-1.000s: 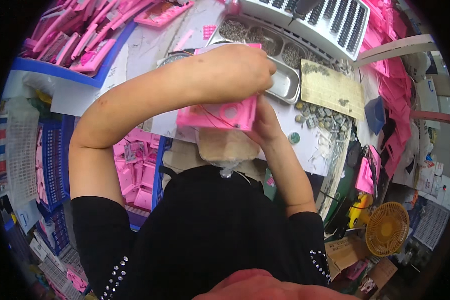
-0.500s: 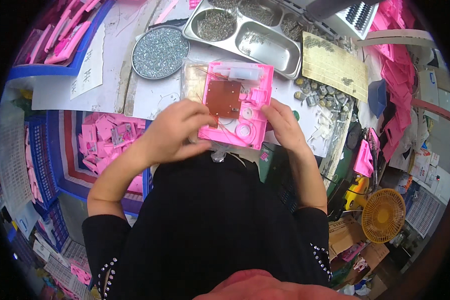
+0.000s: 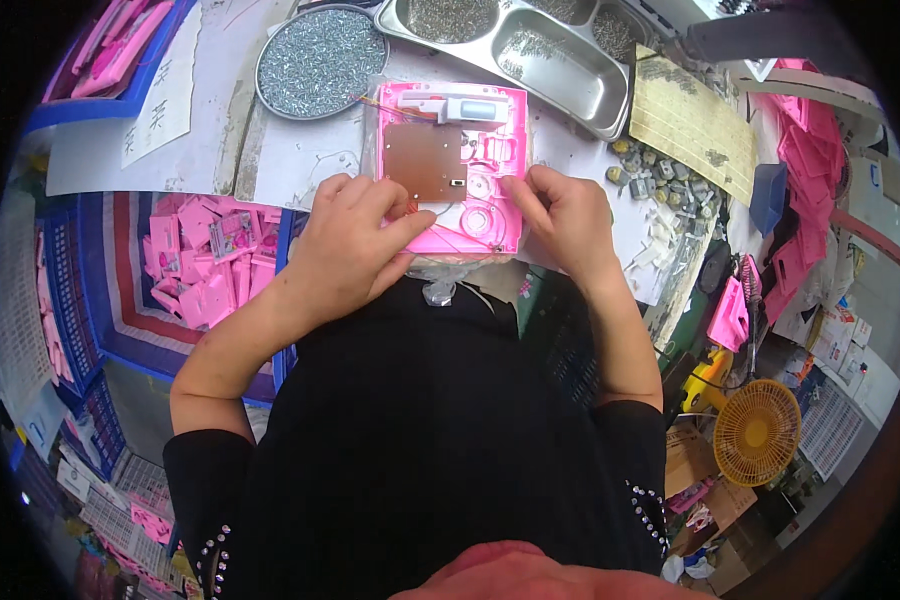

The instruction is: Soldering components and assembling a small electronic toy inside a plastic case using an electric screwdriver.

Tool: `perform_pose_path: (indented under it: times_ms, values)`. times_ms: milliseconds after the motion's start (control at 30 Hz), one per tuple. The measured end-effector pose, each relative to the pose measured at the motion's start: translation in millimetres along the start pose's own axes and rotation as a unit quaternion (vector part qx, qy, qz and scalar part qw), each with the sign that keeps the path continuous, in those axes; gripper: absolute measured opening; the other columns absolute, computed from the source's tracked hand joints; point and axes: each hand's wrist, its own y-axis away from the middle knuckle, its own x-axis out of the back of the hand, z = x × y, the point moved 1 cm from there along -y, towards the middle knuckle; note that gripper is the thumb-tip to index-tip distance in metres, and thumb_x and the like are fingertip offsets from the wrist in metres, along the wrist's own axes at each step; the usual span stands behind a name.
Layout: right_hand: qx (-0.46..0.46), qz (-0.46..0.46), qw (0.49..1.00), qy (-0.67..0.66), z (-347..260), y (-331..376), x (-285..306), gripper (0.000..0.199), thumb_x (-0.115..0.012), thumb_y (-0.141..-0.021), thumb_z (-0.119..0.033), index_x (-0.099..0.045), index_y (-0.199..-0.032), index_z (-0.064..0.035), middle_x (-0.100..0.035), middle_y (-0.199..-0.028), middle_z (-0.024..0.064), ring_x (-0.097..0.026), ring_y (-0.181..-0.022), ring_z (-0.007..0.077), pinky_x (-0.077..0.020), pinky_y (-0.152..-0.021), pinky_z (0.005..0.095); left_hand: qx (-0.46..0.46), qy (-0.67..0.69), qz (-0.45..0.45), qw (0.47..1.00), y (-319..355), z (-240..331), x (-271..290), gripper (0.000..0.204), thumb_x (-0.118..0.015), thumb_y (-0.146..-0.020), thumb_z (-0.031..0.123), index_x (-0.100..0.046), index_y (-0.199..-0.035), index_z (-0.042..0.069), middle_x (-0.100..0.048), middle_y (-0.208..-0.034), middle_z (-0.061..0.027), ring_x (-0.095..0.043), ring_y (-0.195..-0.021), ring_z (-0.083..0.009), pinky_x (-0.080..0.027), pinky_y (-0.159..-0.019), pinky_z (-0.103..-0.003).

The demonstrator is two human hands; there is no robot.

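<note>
Although the lower edge of the pink plastic housing (image 3: 460, 165) is hidden behind the hands, its brown circuit board (image 3: 423, 160) is plainly seen. The housing is held flat on the table, pinched by the left hand (image 3: 355, 250) and the right hand (image 3: 568, 215). Small metal screws are held in the round tray (image 3: 320, 60) and the steel compartment tray (image 3: 555, 60).

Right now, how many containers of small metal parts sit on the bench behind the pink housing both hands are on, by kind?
Round metal dish of screws: 1
Compartmented steel tray: 1, with 3 compartments in view
Total: 2 containers

They lie behind the pink plastic housing, which the left hand and right hand touch at its near edge.
</note>
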Motion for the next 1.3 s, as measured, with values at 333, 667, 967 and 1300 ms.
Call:
perform_pose_path:
  times_ms: [333,667,967,1300]
  values:
    - [-0.002,-0.056,0.994,-0.089,9.3,-7.5,-5.3,0.039,-0.068,-0.094,-0.033,-0.062,-0.066,-0.0066,-0.059,-0.058,0.0161,-0.059,-0.053,0.0369,-0.0438,-0.050,0.0440,-0.050,0.038,0.045,0.997,-3.2,-4.9,-18.9,0.021,-0.079,-0.077,0.015,-0.064,-0.090,0.008,-0.059,-0.103,-0.0065,-0.058,-0.097,-0.0247,-0.038,-0.091,-0.043]
    - [0.078,-0.029,0.995,0.047,6.6,-7.9,-4.4,0.037,-0.062,-0.097,-0.036,-0.066,-0.072,-0.0093,-0.061,-0.059,0.0136,-0.063,-0.058,0.0356,-0.0483,-0.055,0.0446,-0.068,0.056,0.052,0.995,3.9,-10.7,-8.0,0.018,-0.078,-0.078,0.013,-0.065,-0.090,0.008,-0.061,-0.102,-0.0062,-0.059,-0.092,-0.0248,-0.042,-0.089,-0.042]
    - [0.145,-0.040,0.989,0.006,-10.8,-1.1,21.8,0.019,-0.071,-0.087,-0.022,-0.071,-0.103,-0.0121,-0.068,-0.080,0.0093,-0.063,-0.070,0.0306,-0.0514,-0.066,0.0412,-0.058,0.080,0.046,0.994,13.4,8.1,11.7,0.015,-0.076,-0.084,0.018,-0.066,-0.090,0.010,-0.060,-0.080,-0.0054,-0.060,-0.071,-0.0267,-0.045,-0.065,-0.038]
    - [0.328,-0.008,0.944,0.047,-45.9,31.0,-30.6,0.042,-0.078,-0.074,-0.014,-0.068,-0.114,-0.0071,-0.061,-0.099,0.0068,-0.056,-0.096,0.0296,-0.0455,-0.090,0.0465,0.024,0.161,0.010,0.987,54.6,-15.0,29.7,0.011,-0.075,-0.083,0.011,-0.066,-0.088,0.007,-0.058,-0.074,-0.0086,-0.057,-0.066,-0.0305,-0.044,-0.062,-0.041]
